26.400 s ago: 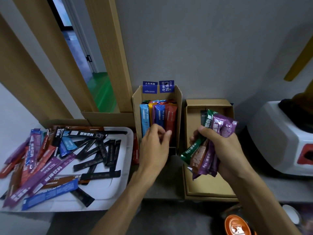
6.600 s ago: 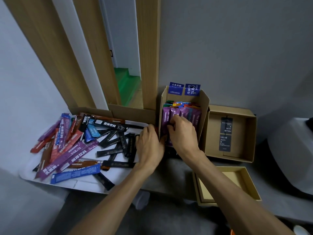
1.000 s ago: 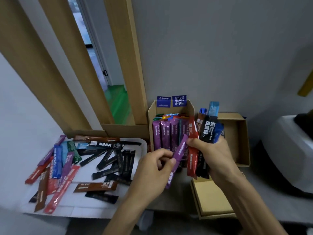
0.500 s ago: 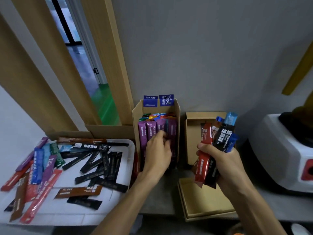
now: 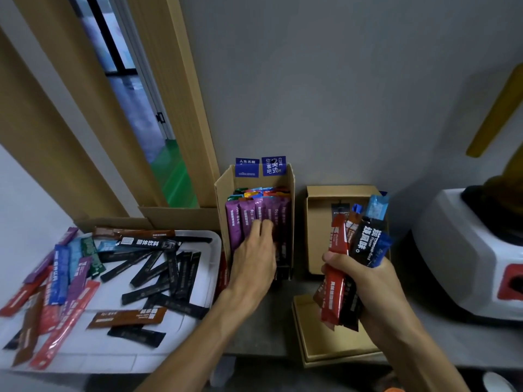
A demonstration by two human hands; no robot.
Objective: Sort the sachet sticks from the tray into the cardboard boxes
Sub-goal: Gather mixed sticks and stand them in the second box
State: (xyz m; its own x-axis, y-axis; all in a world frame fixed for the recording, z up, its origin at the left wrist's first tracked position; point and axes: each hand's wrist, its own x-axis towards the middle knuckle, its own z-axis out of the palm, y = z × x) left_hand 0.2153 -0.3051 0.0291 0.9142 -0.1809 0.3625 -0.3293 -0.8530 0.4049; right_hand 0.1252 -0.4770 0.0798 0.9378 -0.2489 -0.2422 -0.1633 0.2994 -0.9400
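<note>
A white tray (image 5: pixel 195 329) on the left holds several loose sachet sticks (image 5: pixel 152 267), mostly black, with purple, blue, red and brown ones at its left end. A tall cardboard box (image 5: pixel 222 199) stands by the wall, packed with upright sticks, a row of purple sachets (image 5: pixel 249 216) in front. My left hand (image 5: pixel 254 261) reaches into this box, its fingers lying against the purple row. My right hand (image 5: pixel 365 281) grips a bundle of sachets (image 5: pixel 356 241), red, brown, black and blue, in front of a second cardboard box (image 5: pixel 317 222) that is open.
A flat cardboard lid (image 5: pixel 319 346) lies under my right hand near the counter's front edge. A white appliance (image 5: pixel 467 250) with a red part stands at the right. Wooden slats (image 5: pixel 175 94) and a grey wall rise behind the boxes.
My left hand has pushed the purple sachet it took from the bundle into the tall box and now rests against the row. My right hand keeps its bundle, a little lower.
</note>
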